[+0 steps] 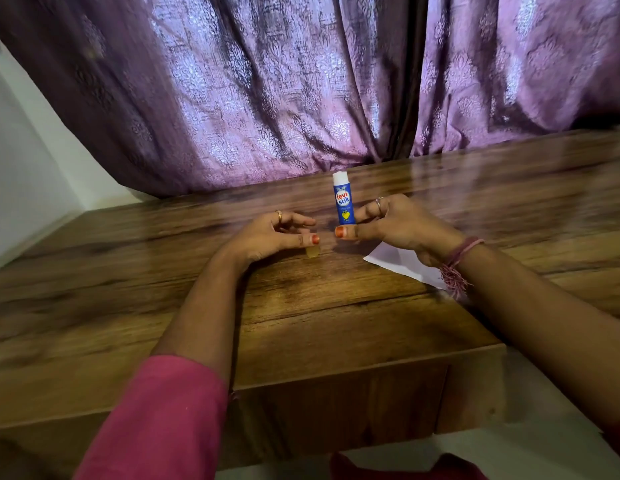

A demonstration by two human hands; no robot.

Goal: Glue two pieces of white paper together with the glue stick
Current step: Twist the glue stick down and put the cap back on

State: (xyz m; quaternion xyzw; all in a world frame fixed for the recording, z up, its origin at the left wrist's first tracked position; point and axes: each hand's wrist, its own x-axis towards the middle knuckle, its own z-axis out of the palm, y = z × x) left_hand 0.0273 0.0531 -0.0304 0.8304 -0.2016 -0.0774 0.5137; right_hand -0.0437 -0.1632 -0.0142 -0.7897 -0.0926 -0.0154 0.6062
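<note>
A blue glue stick (343,202) stands upright on the wooden table (301,306), uncapped, with white glue showing at its top. My right hand (398,226) pinches its base between the thumb in front and the fingers on its right side. A sheet of white paper (402,263) lies flat under my right hand and wrist, mostly hidden. My left hand (274,233) hovers just left of the stick, fingers loosely curled and holding nothing. A small translucent yellowish cap (70,251) sits on the table beneath my left thumb.
A purple patterned curtain (301,81) hangs right behind the table's far edge. A white wall (24,168) is on the left. The table's near edge (336,372) drops off below my forearms.
</note>
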